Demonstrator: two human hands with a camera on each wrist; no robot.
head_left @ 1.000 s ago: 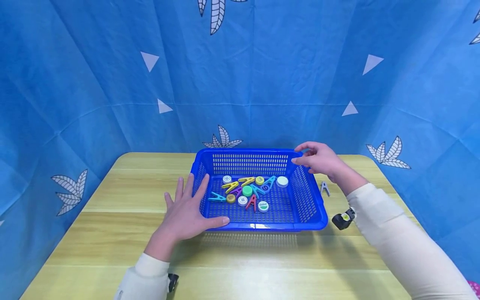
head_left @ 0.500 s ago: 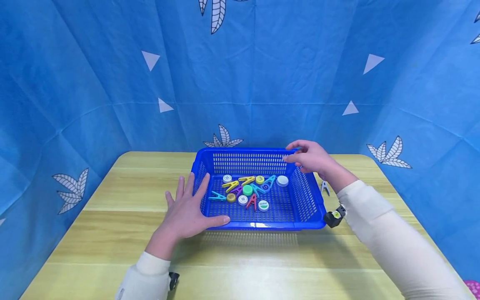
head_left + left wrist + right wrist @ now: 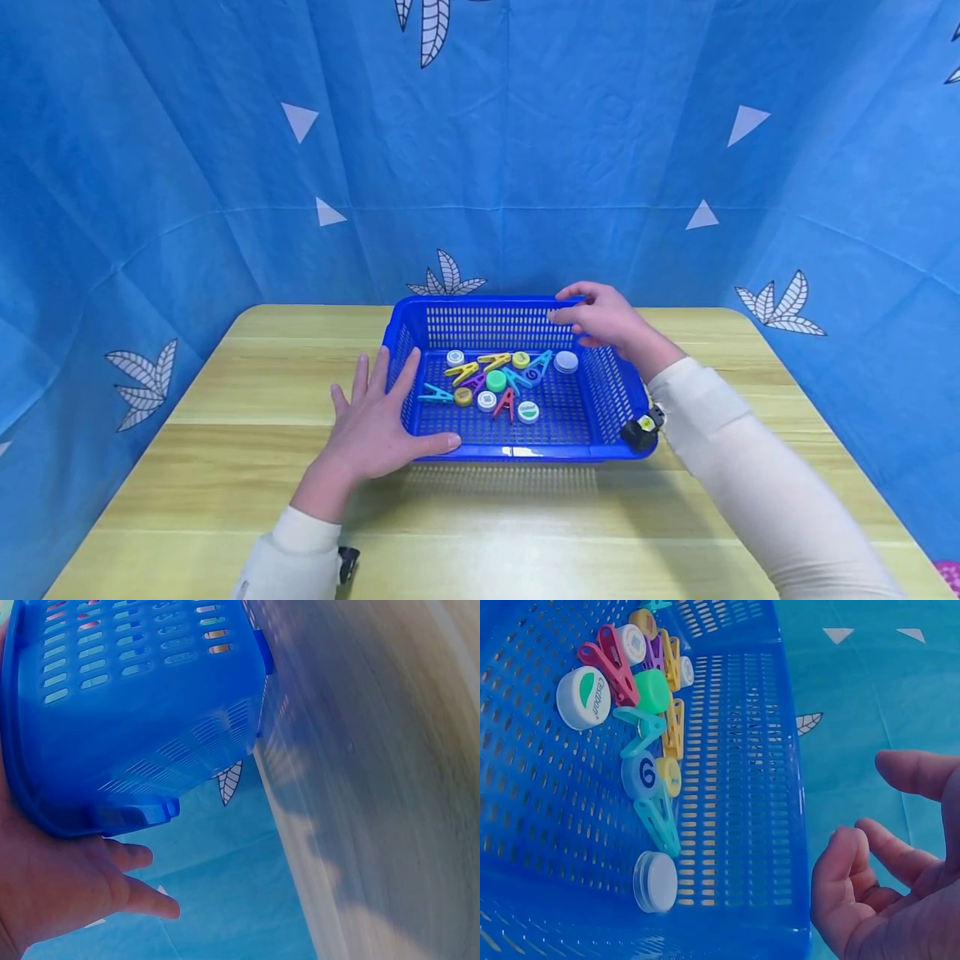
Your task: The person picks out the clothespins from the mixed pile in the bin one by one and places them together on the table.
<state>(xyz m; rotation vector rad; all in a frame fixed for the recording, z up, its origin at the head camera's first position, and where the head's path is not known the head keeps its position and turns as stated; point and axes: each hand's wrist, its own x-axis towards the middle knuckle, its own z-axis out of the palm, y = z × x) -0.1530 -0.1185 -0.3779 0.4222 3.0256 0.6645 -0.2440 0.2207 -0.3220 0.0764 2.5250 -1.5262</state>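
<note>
A blue plastic basket [image 3: 517, 452] stands on the table, with several clothespins and bottle caps spread over its bottom. At its front left corner my left hand [image 3: 371, 425] rests with fingers spread over the rim, the thumb lying along the front edge. My right hand [image 3: 603, 317] is raised over the back right part of the basket, fingers loosely bent, nothing between them. Inside are a red clothespin [image 3: 609, 666], a green cap [image 3: 652, 691] and a yellow clothespin [image 3: 462, 373]. Nearest the right hand lies a white cap [image 3: 566, 362], apart from the rest.
The wooden table [image 3: 240, 467] extends to both sides and in front of the basket. A blue curtain [image 3: 570, 167] with leaf prints hangs behind and beside it. Black wrist cameras sit on both cuffs; the right one [image 3: 640, 429] overlaps the basket's front right corner.
My right hand has moved left along the basket's back rim. Its forearm now hides the grey clothespin on the table at the right. The left hand and basket stay in place.
</note>
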